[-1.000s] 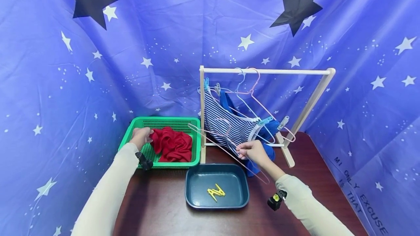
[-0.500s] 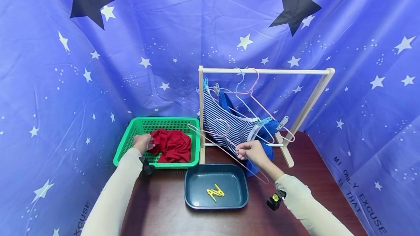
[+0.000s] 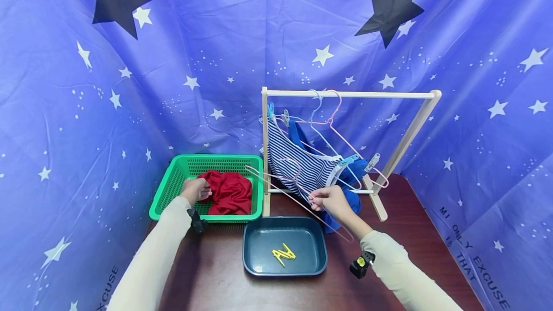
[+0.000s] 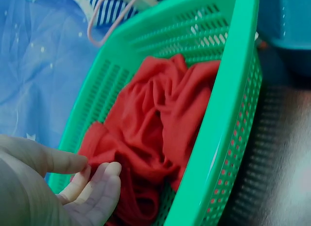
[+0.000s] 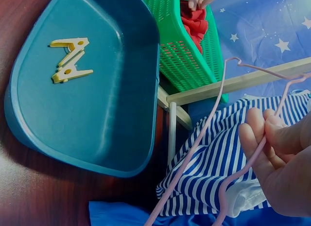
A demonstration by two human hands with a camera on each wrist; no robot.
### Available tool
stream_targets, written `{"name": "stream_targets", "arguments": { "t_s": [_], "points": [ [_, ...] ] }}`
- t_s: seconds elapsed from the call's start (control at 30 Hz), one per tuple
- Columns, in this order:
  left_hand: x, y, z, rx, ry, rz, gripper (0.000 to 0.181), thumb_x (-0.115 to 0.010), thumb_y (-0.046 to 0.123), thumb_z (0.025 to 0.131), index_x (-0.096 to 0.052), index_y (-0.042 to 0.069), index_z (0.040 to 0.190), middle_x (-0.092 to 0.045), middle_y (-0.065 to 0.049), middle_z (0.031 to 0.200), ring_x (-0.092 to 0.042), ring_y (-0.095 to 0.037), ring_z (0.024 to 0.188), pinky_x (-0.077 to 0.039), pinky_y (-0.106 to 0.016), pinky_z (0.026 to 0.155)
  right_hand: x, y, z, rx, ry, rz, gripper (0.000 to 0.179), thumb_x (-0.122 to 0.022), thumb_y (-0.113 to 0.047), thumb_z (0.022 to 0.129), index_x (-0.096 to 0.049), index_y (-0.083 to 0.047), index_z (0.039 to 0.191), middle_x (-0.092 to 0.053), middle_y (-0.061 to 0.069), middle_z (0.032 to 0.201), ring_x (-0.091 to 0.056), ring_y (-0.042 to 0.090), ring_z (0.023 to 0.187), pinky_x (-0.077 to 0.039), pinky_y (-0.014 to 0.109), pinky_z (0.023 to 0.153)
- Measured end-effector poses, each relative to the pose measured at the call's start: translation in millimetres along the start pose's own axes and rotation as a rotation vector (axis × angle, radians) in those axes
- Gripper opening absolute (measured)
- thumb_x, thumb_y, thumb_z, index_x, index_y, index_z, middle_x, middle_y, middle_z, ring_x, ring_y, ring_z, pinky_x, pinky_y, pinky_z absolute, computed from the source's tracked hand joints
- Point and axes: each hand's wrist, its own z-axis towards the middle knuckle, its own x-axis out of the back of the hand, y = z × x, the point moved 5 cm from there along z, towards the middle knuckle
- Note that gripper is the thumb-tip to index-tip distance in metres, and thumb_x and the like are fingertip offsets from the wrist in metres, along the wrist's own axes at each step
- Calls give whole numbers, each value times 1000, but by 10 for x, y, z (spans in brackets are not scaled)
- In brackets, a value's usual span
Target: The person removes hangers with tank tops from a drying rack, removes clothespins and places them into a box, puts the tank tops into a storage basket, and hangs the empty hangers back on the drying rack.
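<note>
My left hand (image 3: 196, 190) reaches into the green basket (image 3: 207, 156), its fingertips right at the edge of a crumpled red cloth (image 3: 231, 191). In the left wrist view the fingers (image 4: 99, 187) are loosely bent beside the cloth (image 4: 165, 104), with no fold showing between them. My right hand (image 3: 330, 201) pinches a pink wire hanger (image 3: 302, 209) by one side. This hanger is tilted in front of the drying rack, its hook towards the striped garment. The right wrist view shows thumb and fingers round the pink wire (image 5: 248, 163).
A wooden rack (image 3: 367, 94) bears a blue and a pink hanger, with a striped garment (image 3: 298, 157) and blue cloth (image 3: 352, 200) clipped on. A dark blue tray (image 3: 255, 268) holds yellow clothespins (image 3: 283, 253). Starry blue curtain (image 3: 216, 61) surrounds the table (image 3: 207, 277).
My left hand has moved slightly down and right over the cloth's left edge. The red cloth has flattened and spread a little. My right hand and the hanger have barely shifted.
</note>
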Motion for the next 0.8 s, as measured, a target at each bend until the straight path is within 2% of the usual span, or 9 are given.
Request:
{"name": "stream_targets", "arguments": {
  "t_s": [0.13,0.27,0.37,0.5,0.57,0.63,0.8],
  "points": [
    [-141,27,-58,-7,-104,40,40,-55,-2,94,-55,-11,133,-68,-7,75,-66,-12,58,-62,-31,78,-8,-7,-1,-8,12,8,19,-58,14,94,-64,26,108,-74,30,92,-65,3,60,-57,17,61],
    [-341,38,-142,-26,-226,102,39,-58,0,96,-56,-11,132,-74,-12,86,-69,-13,64,-61,-36,89,-17,-38,-3,3,18,-8,19,-58,14,94,-64,26,108,-73,31,91,-65,3,60,-57,16,60],
    [-518,10,-219,-38,-305,165,39,-59,2,96,-58,-12,132,-76,-17,94,-71,-14,69,-61,-35,89,-21,-62,-6,13,21,-27,18,-58,14,94,-64,25,106,-72,33,91,-65,4,60,-56,16,59],
    [-762,-73,-340,-58,-397,254,40,-57,4,96,-59,-13,132,-71,-30,118,-75,-31,94,-59,-38,95,-17,-63,-6,9,40,-53,15,-59,14,93,-67,23,103,-74,29,87,-65,4,59,-56,17,58],
    [-872,-124,-390,-56,-423,284,39,-58,6,96,-60,-12,131,-63,-32,132,-70,-39,113,-55,-42,103,-15,-60,-6,6,53,-64,14,-60,14,93,-68,21,101,-74,25,85,-65,5,59,-57,18,58],
    [-967,-171,-421,-46,-434,312,41,-61,8,97,-59,-12,133,-59,-33,136,-63,-42,125,-53,-43,106,-13,-62,-7,5,68,-84,13,-60,14,93,-70,19,100,-74,24,84,-65,5,59,-57,19,58],
    [-1152,-259,-417,0,-433,320,48,-67,10,96,-55,-12,136,-54,-36,141,-55,-46,133,-50,-45,109,0,-102,-27,34,95,-157,12,-61,13,92,-72,15,96,-74,27,86,-68,12,61,-59,25,59]
  ]
}}
